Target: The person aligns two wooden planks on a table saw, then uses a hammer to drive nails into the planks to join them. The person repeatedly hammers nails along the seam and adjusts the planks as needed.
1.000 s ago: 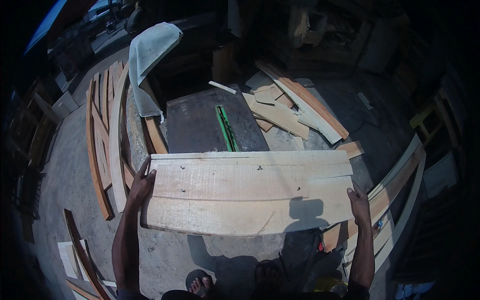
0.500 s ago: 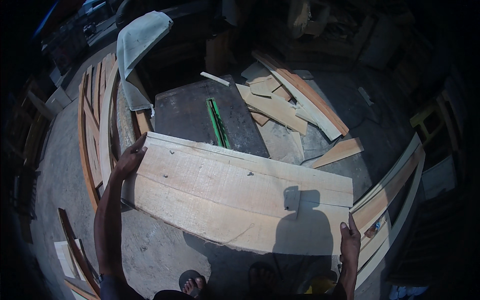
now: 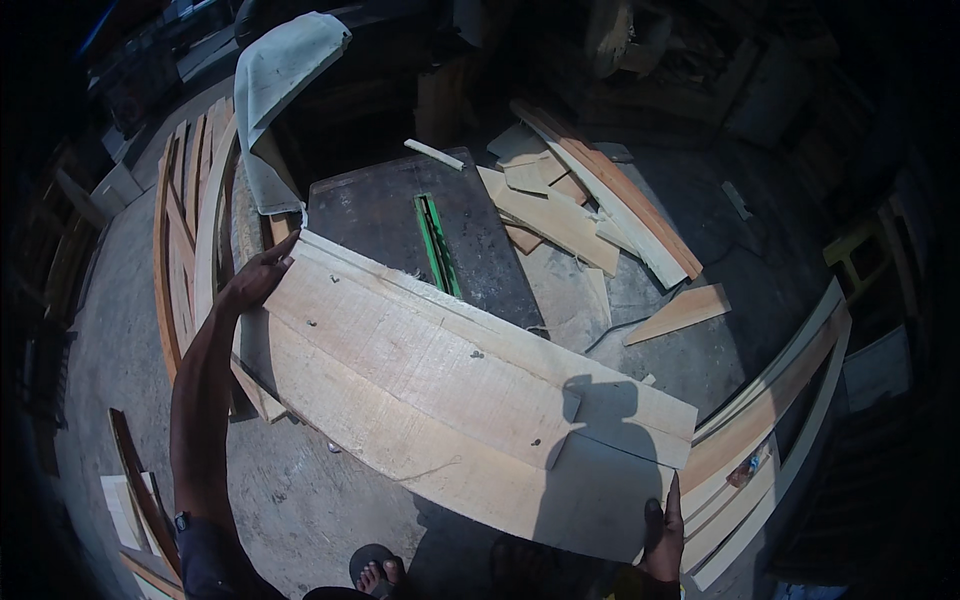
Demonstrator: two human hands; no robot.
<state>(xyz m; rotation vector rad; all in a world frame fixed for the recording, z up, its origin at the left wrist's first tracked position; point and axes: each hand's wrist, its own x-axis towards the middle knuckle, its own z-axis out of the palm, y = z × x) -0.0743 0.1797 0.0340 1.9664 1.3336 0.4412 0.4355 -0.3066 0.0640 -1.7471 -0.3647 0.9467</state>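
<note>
While the left hand (image 3: 258, 281) grips, fingers closed, the far left end of a board (image 3: 430, 370) and the right hand (image 3: 663, 538) clasps its near right end, the board slants lengthwise between them, on the near side of a dark table (image 3: 362, 218).

A wooden panel (image 3: 400, 350) spans the middle, slanting from far left to near right. The person's left hand (image 3: 258, 283) is at its far left corner, the right hand (image 3: 663, 535) at its near right end. Beyond the panel lies a slotted tabletop (image 3: 365, 225), a short stick (image 3: 434, 154) on its far edge. A cloth (image 3: 272, 110) hangs at the tabletop's far left; left of that lie long strips (image 3: 204, 210). Right of the tabletop is a heap of offcuts (image 3: 555, 225), with a pointed offcut (image 3: 680, 315) on its near side. Long boards (image 3: 765, 430) lie right of the panel. At the near edge, a foot (image 3: 376, 574) rests on the floor (image 3: 300, 500).
</note>
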